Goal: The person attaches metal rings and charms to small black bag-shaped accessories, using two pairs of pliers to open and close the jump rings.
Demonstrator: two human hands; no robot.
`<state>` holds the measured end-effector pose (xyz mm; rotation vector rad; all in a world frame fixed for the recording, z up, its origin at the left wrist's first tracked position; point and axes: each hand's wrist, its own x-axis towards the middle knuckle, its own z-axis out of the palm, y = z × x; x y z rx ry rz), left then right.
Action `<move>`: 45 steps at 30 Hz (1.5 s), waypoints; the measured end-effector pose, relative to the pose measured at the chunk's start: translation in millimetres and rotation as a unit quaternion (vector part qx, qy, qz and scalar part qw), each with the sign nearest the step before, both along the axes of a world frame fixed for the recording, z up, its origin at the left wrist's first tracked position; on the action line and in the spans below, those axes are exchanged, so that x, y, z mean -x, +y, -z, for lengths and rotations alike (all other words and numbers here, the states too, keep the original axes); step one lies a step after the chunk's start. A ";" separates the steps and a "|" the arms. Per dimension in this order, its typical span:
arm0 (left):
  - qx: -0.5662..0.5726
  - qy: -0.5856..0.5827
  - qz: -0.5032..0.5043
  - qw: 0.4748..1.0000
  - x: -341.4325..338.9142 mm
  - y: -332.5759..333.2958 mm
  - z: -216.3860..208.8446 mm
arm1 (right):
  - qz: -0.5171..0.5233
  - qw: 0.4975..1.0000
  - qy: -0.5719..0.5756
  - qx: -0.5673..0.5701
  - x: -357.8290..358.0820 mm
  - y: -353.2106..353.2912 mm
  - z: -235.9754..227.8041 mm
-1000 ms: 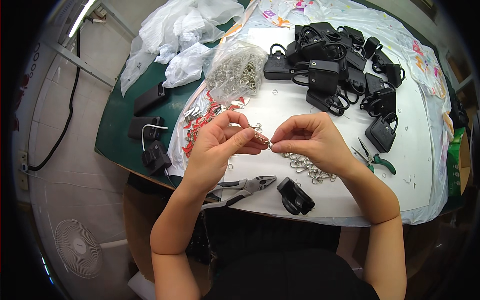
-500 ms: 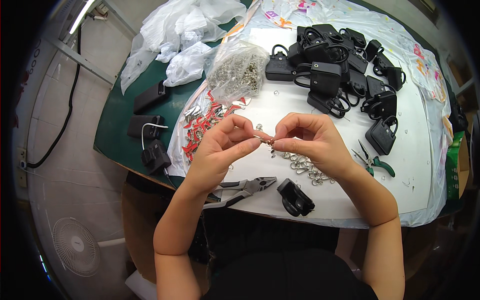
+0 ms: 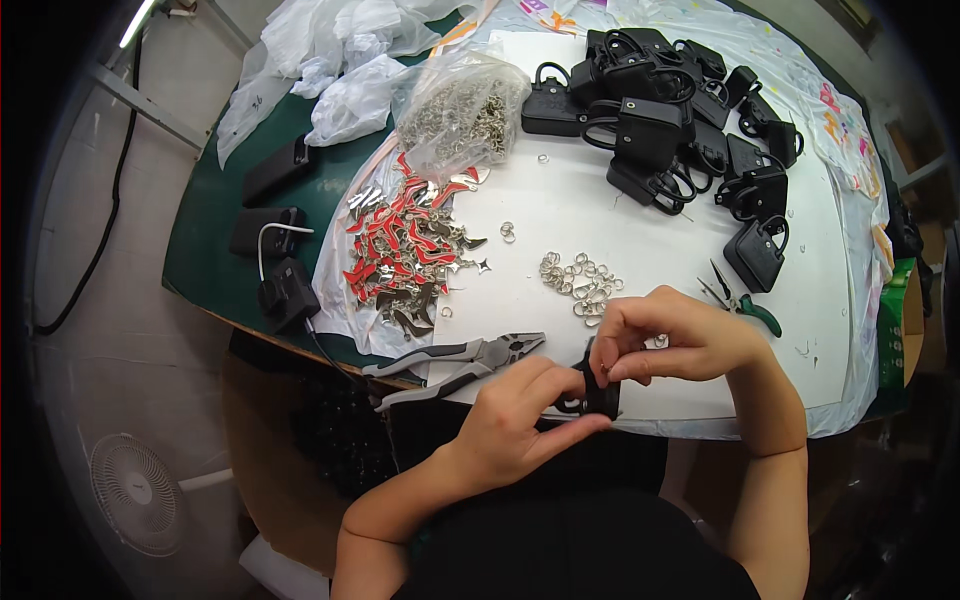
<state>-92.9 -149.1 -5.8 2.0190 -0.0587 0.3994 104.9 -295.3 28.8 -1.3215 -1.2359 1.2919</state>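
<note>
Low at the table's front edge, my left hand (image 3: 520, 415) grips a small black handbag (image 3: 602, 398) between thumb and fingers. My right hand (image 3: 670, 335) is closed in a pinch against the bag's upper part. Something tiny sits between those fingertips, too small and covered to name. Beyond the right hand lies a loose pile of silver clasps and rings (image 3: 580, 280). Left of the bag rest grey-and-black pliers (image 3: 495, 353), jaws towards the right.
Red and dark shoe-shaped charms (image 3: 405, 245) are heaped at left, below a clear bag of metal fittings (image 3: 455, 120). A pile of black mini handbags (image 3: 650, 130) fills the back right. Green-handled needle-nose pliers (image 3: 742, 303) lie at right. Black box-shaped devices (image 3: 268, 232) line the left edge.
Both hands have come down and nearer from mid-table, where they pinched a small metal piece. My left hand has taken hold of the black handbag that lay at the front edge.
</note>
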 end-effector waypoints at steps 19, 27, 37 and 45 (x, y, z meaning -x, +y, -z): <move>0.376 0.046 -0.023 0.925 -0.3 -13.9 21.8 | 0.312 0.949 0.012 -0.053 56.4 -41.7 17.7; 0.253 0.016 -0.020 0.967 4.5 -10.0 24.7 | 0.294 0.950 -0.083 -0.066 65.5 -27.8 21.3; 0.233 -0.017 -0.011 0.972 1.2 -7.4 33.2 | 0.447 0.886 -0.001 -0.124 92.8 -25.4 55.9; 0.207 -0.027 -0.083 0.974 4.2 -20.8 40.1 | 0.428 0.852 -0.239 -0.184 95.1 -25.4 57.4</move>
